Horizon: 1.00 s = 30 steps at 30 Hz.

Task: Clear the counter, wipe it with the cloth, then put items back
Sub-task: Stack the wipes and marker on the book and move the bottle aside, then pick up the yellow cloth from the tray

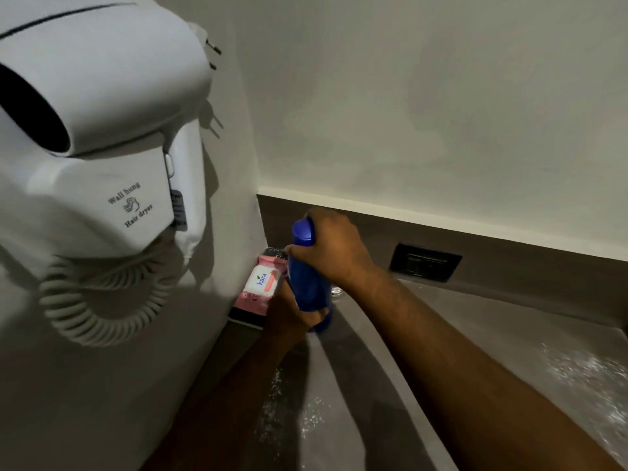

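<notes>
While the right hand is wrapping its fingers around the upper part of a blue bottle, just under the cap, the left hand is closing around the bottle's lower end from beneath. Both hands are gripping the bottle together, and it is standing roughly upright, tilting a little, above the far left corner of the dark counter. Whether its base is touching the counter cannot be told. Just beside the bottle, against the white side wall, a pink wipes pack marked "kara" is lying on something dark and flat. A white wall-hung hair dryer with a coiled cord is hanging on that wall, nearer the camera. A black socket is sitting in the dark backsplash, and pale speckles are showing on the counter surface
</notes>
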Available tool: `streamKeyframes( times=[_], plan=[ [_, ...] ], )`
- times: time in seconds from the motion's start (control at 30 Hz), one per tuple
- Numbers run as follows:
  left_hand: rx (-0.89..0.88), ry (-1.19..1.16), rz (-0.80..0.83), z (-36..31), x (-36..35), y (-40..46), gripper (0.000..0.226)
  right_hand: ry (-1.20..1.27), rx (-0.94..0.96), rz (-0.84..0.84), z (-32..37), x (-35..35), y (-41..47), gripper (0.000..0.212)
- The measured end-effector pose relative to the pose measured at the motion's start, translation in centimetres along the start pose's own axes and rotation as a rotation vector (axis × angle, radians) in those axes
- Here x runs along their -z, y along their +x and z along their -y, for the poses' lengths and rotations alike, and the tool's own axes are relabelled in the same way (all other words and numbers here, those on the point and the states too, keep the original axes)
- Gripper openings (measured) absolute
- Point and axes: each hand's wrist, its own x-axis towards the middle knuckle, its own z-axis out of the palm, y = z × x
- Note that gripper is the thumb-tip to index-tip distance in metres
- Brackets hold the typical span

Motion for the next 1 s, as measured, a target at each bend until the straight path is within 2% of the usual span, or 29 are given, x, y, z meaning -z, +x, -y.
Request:
streamKeyframes(
  times=[0.07, 0.13, 0.23, 0.27, 0.33, 0.47, 0.6, 0.73, 0.9, 1.0],
  plan=[
    [0.048, 0.041, 0.04, -0.9, 0.3, -0.8, 0.091, -0.01, 0.005, 0.008, -0.1, 0.1, -0.4, 0.045],
    [0.133, 0.09, 0.155, -1.7, 0.7, -2.0, 0.075, 0.025, -0.009, 0.014, -0.3, 0.3, -1.1, 0.055],
    [0.195, 0.124, 0.181, -1.6, 1.5, -4.5, 0.057, 0.171, -0.161, -0.043, -1.1, 1.1, -3.1, 0.079],
    [0.177, 0.138, 0.184, -1.4, 1.9, -5.6, 0.049, 0.227, -0.231, -0.094, -1.5, 1.3, -4.4, 0.08],
    [0.162, 0.12, 0.244, -1.2, 2.5, -7.6, 0.031, 0.278, -0.351, -0.166, -2.8, 1.1, -7.5, 0.069],
    [0.153, 0.036, 0.331, -2.1, 2.6, -11.7, 0.054, 0.269, -0.64, -0.162, -6.1, 0.6, -15.4, 0.063],
    [0.147, 0.045, 0.372, -3.5, 1.0, -15.4, 0.078, 0.158, -0.752, -0.183, -7.9, 1.9, -23.1, 0.057],
    [0.079, 0.039, 0.455, -5.4, -2.0, -19.3, 0.079, 0.045, -0.844, -0.277, -9.8, 6.1, -30.7, 0.053],
    [0.067, -0.057, 0.614, -9.4, -5.2, -22.2, 0.085, 0.024, -1.033, -0.514, -12.0, 12.2, -39.3, 0.05],
    [0.035, -0.072, 0.621, -12.5, -7.8, -23.3, 0.091, 0.006, -1.085, -0.59, -13.3, 15.1, -42.9, 0.05]
  ],
)
